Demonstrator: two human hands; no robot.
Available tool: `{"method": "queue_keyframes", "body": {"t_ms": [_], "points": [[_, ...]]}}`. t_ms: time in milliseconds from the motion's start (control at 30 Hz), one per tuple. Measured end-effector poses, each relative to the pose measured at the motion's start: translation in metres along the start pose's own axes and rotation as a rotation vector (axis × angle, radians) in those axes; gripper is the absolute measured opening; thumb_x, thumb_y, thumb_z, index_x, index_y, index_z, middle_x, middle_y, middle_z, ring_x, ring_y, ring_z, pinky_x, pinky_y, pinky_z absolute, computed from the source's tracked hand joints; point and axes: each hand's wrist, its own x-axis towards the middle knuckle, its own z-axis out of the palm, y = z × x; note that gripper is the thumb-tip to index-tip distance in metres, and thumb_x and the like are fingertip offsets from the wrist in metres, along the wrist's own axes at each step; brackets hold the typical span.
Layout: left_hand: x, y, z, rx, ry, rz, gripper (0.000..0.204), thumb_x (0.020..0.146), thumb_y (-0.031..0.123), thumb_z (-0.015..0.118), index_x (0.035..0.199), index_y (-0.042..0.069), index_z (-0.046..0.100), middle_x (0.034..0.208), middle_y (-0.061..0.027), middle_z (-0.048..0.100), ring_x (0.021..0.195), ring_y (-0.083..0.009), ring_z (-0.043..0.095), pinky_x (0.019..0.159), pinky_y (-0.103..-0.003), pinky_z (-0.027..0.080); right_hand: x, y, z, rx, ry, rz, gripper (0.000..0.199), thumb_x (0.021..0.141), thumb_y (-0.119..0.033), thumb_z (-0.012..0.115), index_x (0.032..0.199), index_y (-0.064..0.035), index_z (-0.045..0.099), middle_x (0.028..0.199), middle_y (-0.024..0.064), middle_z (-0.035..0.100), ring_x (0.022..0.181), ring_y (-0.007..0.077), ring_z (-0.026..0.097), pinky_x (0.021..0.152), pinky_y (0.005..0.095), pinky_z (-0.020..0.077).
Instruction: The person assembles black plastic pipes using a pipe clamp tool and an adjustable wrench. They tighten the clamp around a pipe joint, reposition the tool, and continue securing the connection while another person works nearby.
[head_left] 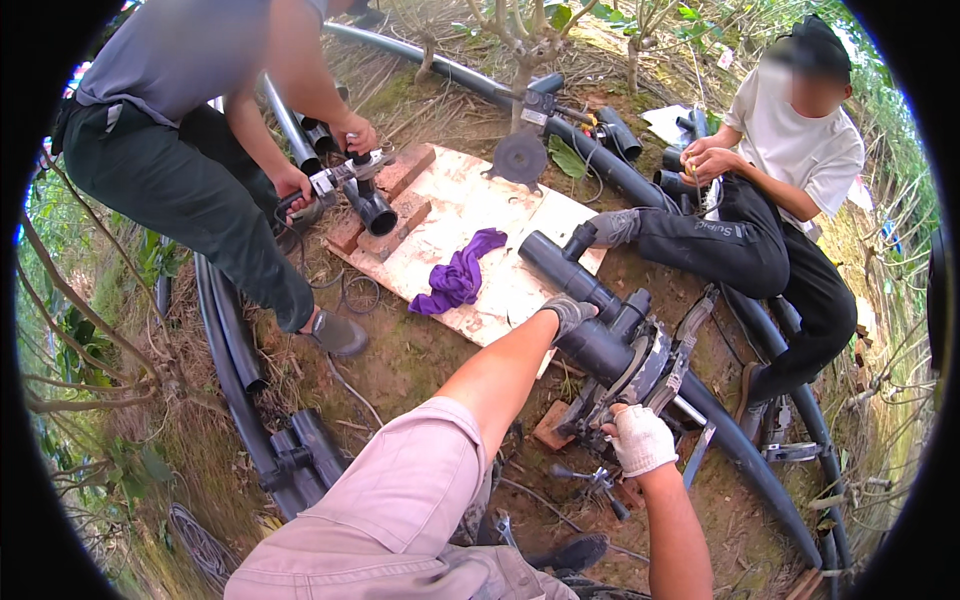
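My left hand [570, 314], in a grey glove, is closed against the black plastic pipe fitting [590, 347]; its fingertips are partly hidden. The fitting has side branches and sits in a ring-shaped metal pipe clamp [648, 368]. In a white glove, my right hand [642, 440] is closed on a part at the clamp's near side, seemingly a handle or bolt. From the clamp's other side a long black pipe [745, 470] runs toward the lower right. A brick [553, 427] lies beside the clamp, and a metal tool with several arms [597, 487] is below it.
A pale board [480, 205] bears a purple cloth [460, 272] and bricks [392, 220]. Behind stands a round dark plate [520, 160]. At left, a co-worker [190, 180] holds a black fitting and tool; another [810, 130] sits at right. Pipes [235, 380] and cables lie around.
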Motion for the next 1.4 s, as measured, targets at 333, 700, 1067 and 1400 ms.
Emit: {"method": "queue_keyframes", "body": {"t_ms": [333,700,1067,1400], "points": [[0.007,-0.003,-0.001,-0.009,0.029,-0.032,0.068,0.084,0.062,0.072,0.130,0.013,0.065,0.119,-0.0130,0.070,0.103,-0.0317,0.067,0.083,-0.053,0.052,0.003,-0.008,0.003,0.028,0.031,0.060,0.035,0.091,-0.035,0.073,0.111,-0.0065,0.067,0.095,0.0182,0.071,0.090,0.0381,0.070,0.075,0.0495,0.0561],[0.009,-0.003,0.000,-0.023,-0.003,-0.026,0.065,0.084,0.061,0.072,0.128,0.014,0.066,0.119,-0.0120,0.070,0.104,-0.0316,0.067,0.080,-0.054,0.053,-0.006,-0.015,0.029,0.125,0.148,0.269,0.035,0.088,-0.028,0.077,0.112,-0.0047,0.067,0.096,0.0203,0.071,0.092,0.0391,0.070,0.079,0.0460,0.0551],[-0.005,0.006,-0.001,-0.094,0.009,-0.147,0.070,0.082,0.061,0.075,0.132,0.015,0.060,0.121,-0.0143,0.068,0.105,-0.0337,0.066,0.091,-0.059,0.049,-0.006,-0.046,0.067,0.304,0.531,0.583,0.032,0.087,-0.029,0.079,0.103,-0.0049,0.067,0.091,0.0168,0.070,0.085,0.0379,0.070,0.076,0.0438,0.0551],[-0.005,0.007,0.001,-0.075,0.022,-0.145,0.069,0.081,0.061,0.076,0.132,0.017,0.059,0.123,-0.0136,0.066,0.108,-0.0330,0.064,0.094,-0.059,0.048,-0.011,-0.017,0.050,0.242,0.335,0.326,0.030,0.089,-0.029,0.076,0.103,-0.0042,0.067,0.093,0.0161,0.070,0.089,0.0355,0.069,0.078,0.0437,0.0550]]}}
